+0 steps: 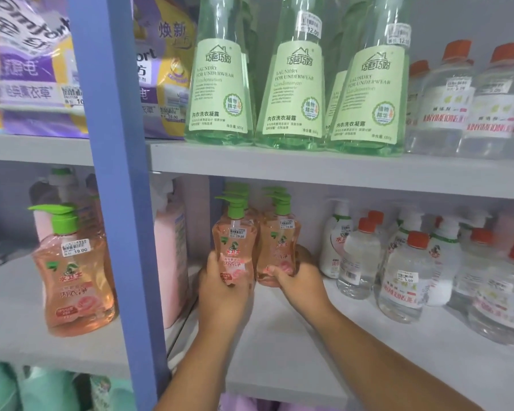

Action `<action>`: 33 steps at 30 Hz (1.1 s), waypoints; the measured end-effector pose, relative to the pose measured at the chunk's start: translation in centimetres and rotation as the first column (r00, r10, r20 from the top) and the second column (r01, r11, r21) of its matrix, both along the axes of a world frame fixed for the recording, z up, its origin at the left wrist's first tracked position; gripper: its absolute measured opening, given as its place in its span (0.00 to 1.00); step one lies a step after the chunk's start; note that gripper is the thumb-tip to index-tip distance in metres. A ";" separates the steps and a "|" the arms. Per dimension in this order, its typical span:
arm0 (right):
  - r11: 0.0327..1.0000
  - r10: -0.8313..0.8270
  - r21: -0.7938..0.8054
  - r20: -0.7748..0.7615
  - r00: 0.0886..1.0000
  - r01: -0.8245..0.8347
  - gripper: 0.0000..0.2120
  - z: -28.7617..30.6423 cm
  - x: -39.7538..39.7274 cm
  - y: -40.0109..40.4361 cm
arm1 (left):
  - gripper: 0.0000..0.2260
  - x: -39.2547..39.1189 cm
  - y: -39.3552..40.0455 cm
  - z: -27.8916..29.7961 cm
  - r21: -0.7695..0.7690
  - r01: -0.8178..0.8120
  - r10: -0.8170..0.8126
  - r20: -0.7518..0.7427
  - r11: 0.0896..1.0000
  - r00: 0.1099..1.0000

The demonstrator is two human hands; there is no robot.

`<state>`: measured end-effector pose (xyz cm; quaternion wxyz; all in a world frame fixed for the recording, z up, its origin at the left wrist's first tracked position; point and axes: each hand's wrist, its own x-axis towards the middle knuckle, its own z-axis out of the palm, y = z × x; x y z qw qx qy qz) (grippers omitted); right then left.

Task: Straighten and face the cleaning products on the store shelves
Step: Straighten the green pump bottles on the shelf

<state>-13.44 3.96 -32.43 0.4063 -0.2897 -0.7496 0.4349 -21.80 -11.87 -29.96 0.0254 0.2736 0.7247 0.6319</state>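
- Head view: store shelving; on the middle shelf [279,336], left hand [220,292] grips one pink pump bottle [235,247] and right hand [297,280] grips its neighbour [279,241], both well back from the front edge.
- Judging by this, clear bottles [404,280] toward the right end look unaligned; green bottles [291,93] above face forward.

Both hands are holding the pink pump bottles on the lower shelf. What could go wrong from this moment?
1. The left hand and right hand each grip one pink pump bottle low down; the tall pump tops could tip.
2. More pink bottles stand close behind and may be knocked.
3. The clear red-capped bottles stand near the right wrist and could be bumped.
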 end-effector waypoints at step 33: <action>0.861 0.415 -0.169 -0.314 0.854 -0.480 0.32 3.3 7.2 -30.0 | 0.21 1.6 -26.1 0.8 0.171 -0.174 0.143 0.182 0.970 0.973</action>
